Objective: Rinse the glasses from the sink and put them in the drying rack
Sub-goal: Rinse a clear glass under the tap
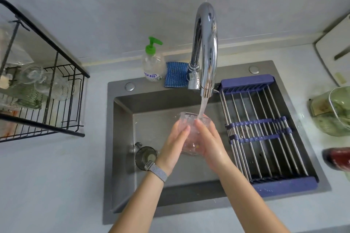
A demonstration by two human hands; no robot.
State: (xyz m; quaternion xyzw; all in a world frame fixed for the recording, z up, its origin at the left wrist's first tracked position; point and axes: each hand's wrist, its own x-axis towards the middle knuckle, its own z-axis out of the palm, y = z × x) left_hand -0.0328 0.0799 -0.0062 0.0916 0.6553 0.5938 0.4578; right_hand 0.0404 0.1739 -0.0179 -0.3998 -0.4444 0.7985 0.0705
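Left hand (175, 144), right hand (209, 143): fingers curled, palms facing.

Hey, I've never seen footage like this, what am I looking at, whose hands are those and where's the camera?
There is no machine here. One camera worn on a person's head looks down at their own hands. The left hand and right hand together hold a clear glass under water running from the faucet over a grey sink. Another glass lies in the basin. A black drying rack with glassware stands at left; a soap bottle and blue sponge sit behind the sink.
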